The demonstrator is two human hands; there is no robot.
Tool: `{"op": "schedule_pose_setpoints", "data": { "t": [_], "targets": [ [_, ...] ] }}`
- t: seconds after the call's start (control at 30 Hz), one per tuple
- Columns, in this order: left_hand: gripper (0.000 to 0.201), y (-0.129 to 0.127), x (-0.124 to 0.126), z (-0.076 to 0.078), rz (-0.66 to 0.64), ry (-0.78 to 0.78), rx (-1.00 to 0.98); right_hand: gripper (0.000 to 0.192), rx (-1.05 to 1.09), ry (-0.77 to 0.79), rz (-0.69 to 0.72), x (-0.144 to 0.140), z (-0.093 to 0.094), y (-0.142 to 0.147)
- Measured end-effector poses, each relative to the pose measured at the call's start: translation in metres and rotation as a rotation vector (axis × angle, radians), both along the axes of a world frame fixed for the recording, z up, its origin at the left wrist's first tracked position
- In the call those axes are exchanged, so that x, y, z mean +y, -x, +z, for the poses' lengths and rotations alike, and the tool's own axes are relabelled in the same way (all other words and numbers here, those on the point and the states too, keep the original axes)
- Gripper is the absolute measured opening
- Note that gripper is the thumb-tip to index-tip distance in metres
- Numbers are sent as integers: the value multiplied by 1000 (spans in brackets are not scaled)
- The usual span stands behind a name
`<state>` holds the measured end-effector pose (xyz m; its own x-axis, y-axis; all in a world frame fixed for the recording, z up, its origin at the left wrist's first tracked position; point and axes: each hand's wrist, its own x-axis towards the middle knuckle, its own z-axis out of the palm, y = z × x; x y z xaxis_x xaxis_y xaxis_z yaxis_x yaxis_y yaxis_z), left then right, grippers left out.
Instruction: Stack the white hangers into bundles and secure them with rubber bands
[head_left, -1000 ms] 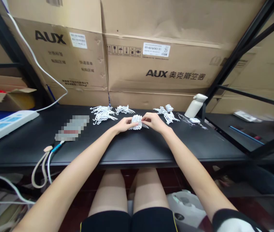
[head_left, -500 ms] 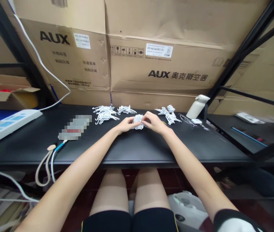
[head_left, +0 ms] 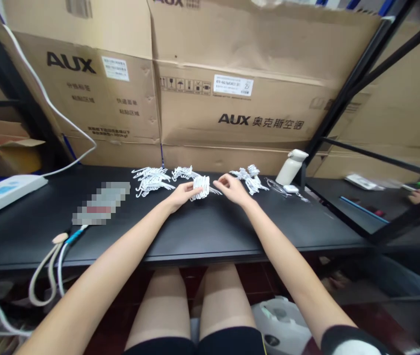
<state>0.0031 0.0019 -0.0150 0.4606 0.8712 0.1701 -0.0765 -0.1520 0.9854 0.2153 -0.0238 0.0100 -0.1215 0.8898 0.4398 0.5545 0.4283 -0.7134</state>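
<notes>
in the head view, the left hand (head_left: 180, 196) has its thumb and fingers clamped on the white bundle (head_left: 201, 188), just beside the fingertips of the right hand (head_left: 232, 189), together or apart i cannot tell, and a slackening left grip could let it splay.

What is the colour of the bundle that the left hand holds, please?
White; the bundle in the left hand shows best in the head view.

Black shorts (head_left: 226, 341) (yellow piping (head_left: 264, 342)); black-edged white sleeve (head_left: 356, 346)
</notes>
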Motion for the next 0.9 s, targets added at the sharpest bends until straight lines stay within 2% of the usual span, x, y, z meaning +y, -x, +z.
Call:
{"op": "schedule_pose_setpoints", "data": {
  "t": [0.1,0.13,0.2,0.33,0.4,0.47,0.5,0.57,0.7,0.9],
  "targets": [
    [55,1,1,2,40,104,-62,35,210,391,189,2,-7,10],
    [54,2,1,2,54,134,-69,37,269,468,265,2,-10,14],
    [51,2,2,3,72,185,-71,39,387,489,313,3,-14,23],
    [44,3,2,5,69,203,-68,40,502,408,328,7,-17,27],
    [43,3,2,8,96,225,-81,42,514,334,257,13,-16,17],
    [45,3,1,10,140,253,-91,42,463,201,74,20,-15,0],
    [47,3,0,11,160,265,-93,44,374,119,-66,23,-16,-10],
    [48,3,-1,13,178,272,-91,48,52,45,-340,27,-18,-29],
    [47,2,-4,16,181,272,-90,42,-142,48,-461,32,-24,-49],
    [49,2,-4,14,165,230,-54,33,-352,84,-593,38,-30,-42]
  ]
}}
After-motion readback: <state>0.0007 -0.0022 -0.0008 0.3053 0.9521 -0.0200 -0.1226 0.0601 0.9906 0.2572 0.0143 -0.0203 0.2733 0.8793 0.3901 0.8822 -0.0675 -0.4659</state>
